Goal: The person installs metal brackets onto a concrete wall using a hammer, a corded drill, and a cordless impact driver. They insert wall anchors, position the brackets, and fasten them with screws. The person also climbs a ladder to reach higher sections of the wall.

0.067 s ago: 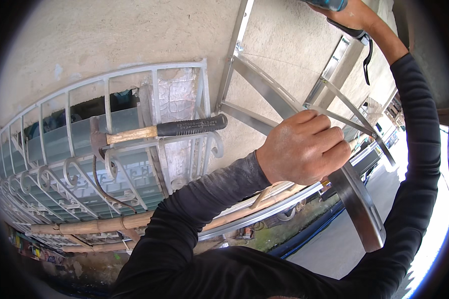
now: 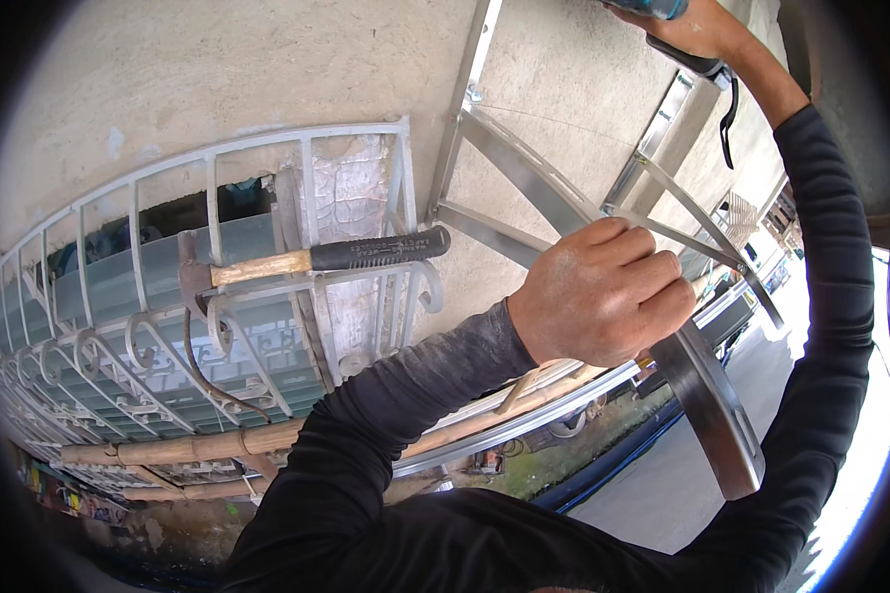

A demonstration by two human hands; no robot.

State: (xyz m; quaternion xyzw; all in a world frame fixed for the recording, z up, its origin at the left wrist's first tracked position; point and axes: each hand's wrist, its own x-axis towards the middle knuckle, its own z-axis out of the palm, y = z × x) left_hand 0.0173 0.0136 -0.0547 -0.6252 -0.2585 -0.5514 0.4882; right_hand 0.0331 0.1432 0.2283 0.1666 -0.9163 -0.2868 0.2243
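My left hand (image 2: 608,296) is closed in a fist round the arm of a shiny metal wall bracket (image 2: 712,415), whose free end sticks out below my fingers. Behind the fist, the bracket's slanting brace (image 2: 529,168) runs up to an upright metal strip (image 2: 455,148) against the wall. High at the upper right, my right hand (image 2: 697,28) is wrapped round a teal power tool (image 2: 663,8), mostly cut off by the picture's edge, so its kind is hidden. By that wrist is a black band (image 2: 684,57) with a dangling strap.
A claw hammer (image 2: 307,262) with a black grip hangs on the white window grille (image 2: 213,198) at left. A second metal bracket (image 2: 692,212) stands farther along the rough wall (image 2: 267,59). Bamboo poles (image 2: 188,450) run below the grille.
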